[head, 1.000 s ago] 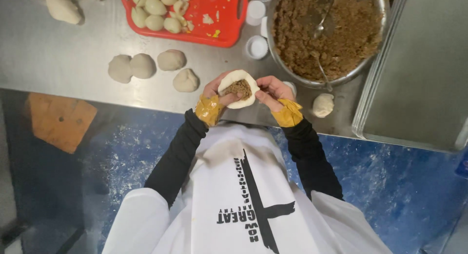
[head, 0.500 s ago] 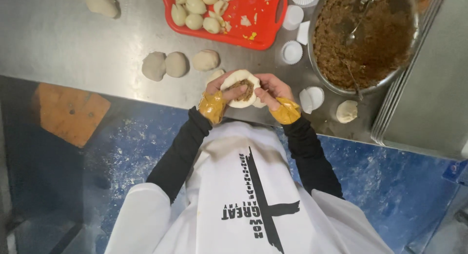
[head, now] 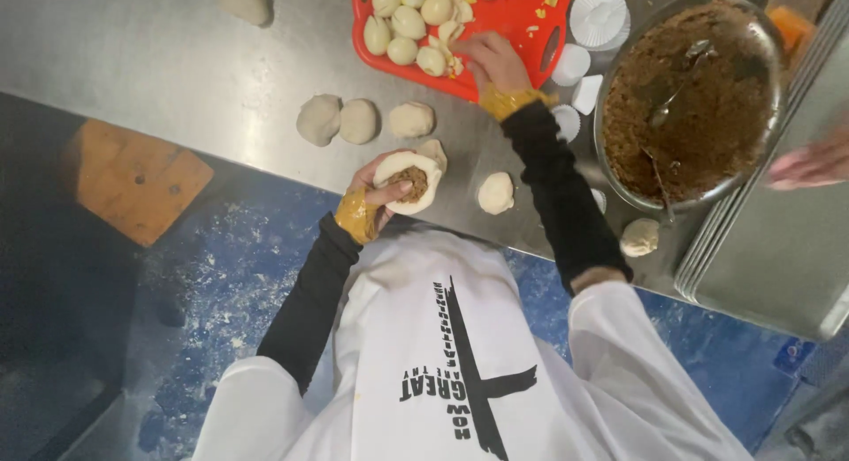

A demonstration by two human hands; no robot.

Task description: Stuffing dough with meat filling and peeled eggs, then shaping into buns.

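While the left hand [head: 376, 191] cups a round dough piece [head: 409, 181] with brown filling just over the tabletop [head: 177, 80] edge, the right hand [head: 493, 61] reaches onto the red tray [head: 513, 19], fingers curled at the peeled eggs [head: 409, 23]. Dough looks soft, light and sticky; best held underneath. A moment ago both hands held it; now only one does.

Lighting is even and moderately bright over the brushed steel worktop [head: 177, 63], with soft glare toward 11 o'clock. The blue flour-dusted floor [head: 221, 293] from 7 to 9 o'clock falls dim, nearly black at the edge. Slight motion blur softens the red plastic tray [head: 517, 27]; wide-angle bending shows at 3 o'clock.
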